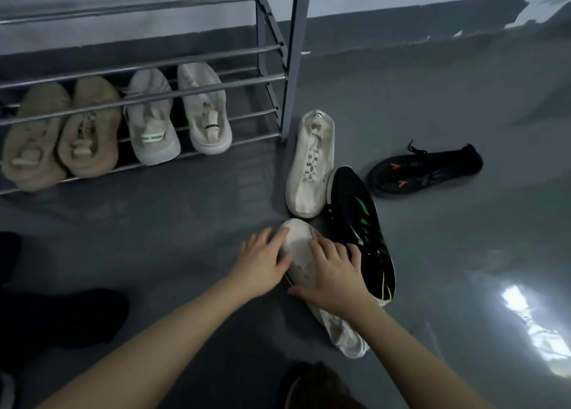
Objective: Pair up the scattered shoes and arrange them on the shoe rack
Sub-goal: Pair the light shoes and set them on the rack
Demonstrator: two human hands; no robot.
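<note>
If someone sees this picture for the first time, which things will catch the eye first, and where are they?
First, the two bare hands at lower centre: the left hand and the right hand both rest on a white shoe lying on the grey floor. Just right of it lies a black shoe with green stripes, with another white shoe above. At upper left, four pale shoes sit in a row on the metal shoe rack.

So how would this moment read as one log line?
both hands: left hand, right hand on white shoe on floor | rack: four shoes | black-green shoe alongside
</note>
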